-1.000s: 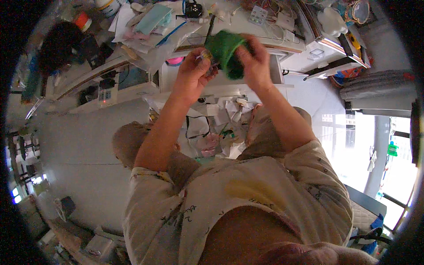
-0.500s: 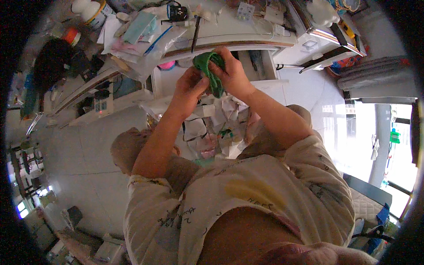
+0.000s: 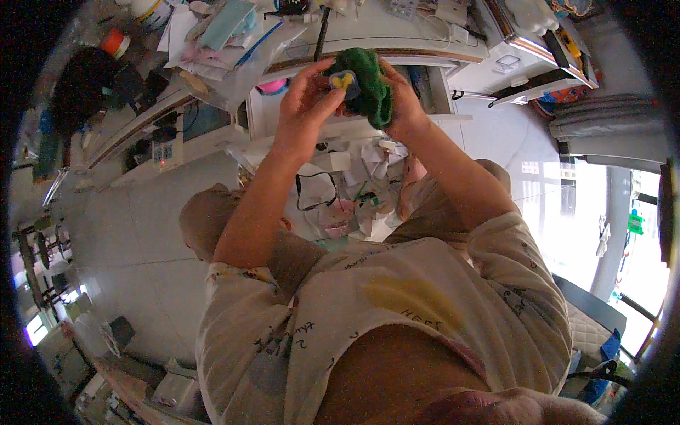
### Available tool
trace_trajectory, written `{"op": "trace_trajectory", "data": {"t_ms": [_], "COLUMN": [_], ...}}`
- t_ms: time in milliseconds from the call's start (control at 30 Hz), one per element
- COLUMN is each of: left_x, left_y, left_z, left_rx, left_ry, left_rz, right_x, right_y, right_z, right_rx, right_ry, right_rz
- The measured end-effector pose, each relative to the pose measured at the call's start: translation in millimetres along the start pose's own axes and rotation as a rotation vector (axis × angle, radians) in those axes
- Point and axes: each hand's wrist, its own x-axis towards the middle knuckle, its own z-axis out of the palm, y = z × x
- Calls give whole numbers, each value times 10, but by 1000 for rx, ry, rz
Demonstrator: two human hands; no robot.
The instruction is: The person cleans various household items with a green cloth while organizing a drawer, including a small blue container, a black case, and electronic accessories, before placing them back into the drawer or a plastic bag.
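A dark green, fuzzy fabric piece (image 3: 372, 78), soft and folded, is held up between my two hands in front of the desk drawer. My left hand (image 3: 302, 110) pinches its left side, the thumb lying over a small greyish patch with a yellow shape (image 3: 343, 81). Whether that patch is fixed to the fabric or separate, I cannot tell. Around the right edge of the green piece my right hand (image 3: 406, 106) is closed, its fingertips mostly hidden behind the fabric.
Behind my hands runs a white desk (image 3: 397, 35) with an open drawer (image 3: 273, 117) beneath it. Plastic bags and papers (image 3: 212, 42) crowd the desk's left part. Between my knees lies a heap of scraps and packaging (image 3: 347, 198). A grey rolled cloth (image 3: 602, 117) is at the right.
Both hands have lifted a little and shifted right with the green fabric. It has been turned and opened out, and the patch with the yellow shape now shows under my left thumb.
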Motion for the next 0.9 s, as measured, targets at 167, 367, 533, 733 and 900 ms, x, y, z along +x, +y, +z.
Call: {"op": "trace_trajectory", "data": {"t_ms": [167,367,533,733,900], "left_x": [33,25,-51,-86,-108], "left_y": [-38,-50,60,-52,-76], "left_z": [-21,-97,-90,-172,-92], "left_rx": [340,393,108,-127,-503], "left_ry": [204,76,67,22,-13], "left_rz": [136,153,-136,-216,-221], "right_x": [-25,2,0,-13,7], "right_y": [155,189,119,84,41], "right_z": [88,16,50,46,77], "right_rx": [-188,-263,-669,-796,-865], "right_ry": [56,9,-173,-141,14], "right_rz": [-52,-184,-426,-421,-460]}}
